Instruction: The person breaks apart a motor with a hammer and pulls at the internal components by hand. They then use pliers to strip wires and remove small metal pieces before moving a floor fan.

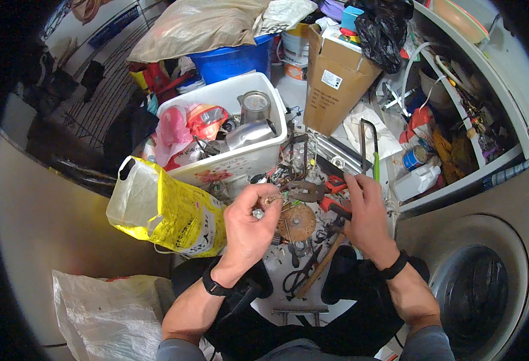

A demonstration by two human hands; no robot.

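My left hand (247, 221) is closed in a pinch on a small brass-coloured metal piece (270, 200), too small to name. My right hand (368, 219) grips red-handled pliers (312, 192), whose dark jaws point left and sit just beside the pinched fingers. Whether the jaws touch the piece I cannot tell. Below both hands lies a round brown disc (297, 225) among scattered metal scraps. A wooden handle (321, 265) slants on the floor between my knees, beside black-handled scissors (296, 280).
A white bin (231, 161) of metal cups and plastic bags stands ahead. Left of my hands leans a yellow bag (183, 213). Farther off are a cardboard box (338, 87) and a hacksaw (376, 162). A front-loading washing machine (463, 240) stands at right.
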